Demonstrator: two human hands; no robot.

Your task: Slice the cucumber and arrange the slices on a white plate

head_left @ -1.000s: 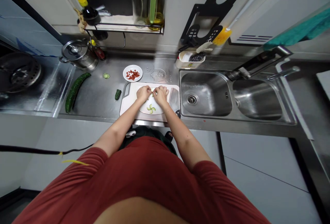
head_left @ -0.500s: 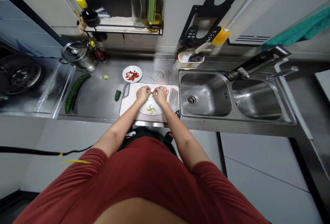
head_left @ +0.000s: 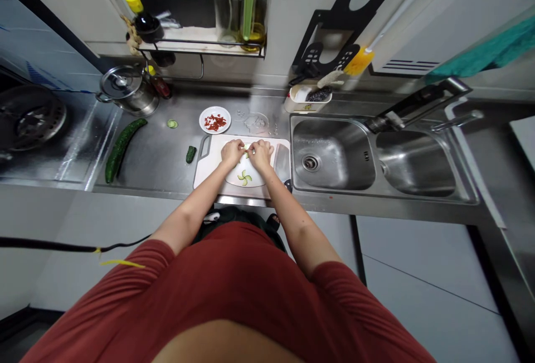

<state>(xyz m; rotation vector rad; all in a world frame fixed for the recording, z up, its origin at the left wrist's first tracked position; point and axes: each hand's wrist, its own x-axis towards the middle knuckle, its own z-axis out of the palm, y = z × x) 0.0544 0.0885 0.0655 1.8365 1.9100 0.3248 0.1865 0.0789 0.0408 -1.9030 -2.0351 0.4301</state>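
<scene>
2 grips, L hand (head_left: 231,153) & R hand (head_left: 260,154), hide pt. of cuke plate (head_left: 257,177); can't tell if shut.

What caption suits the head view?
Left hand and right hand close together over a white plate bearing cucumber slices.
</scene>
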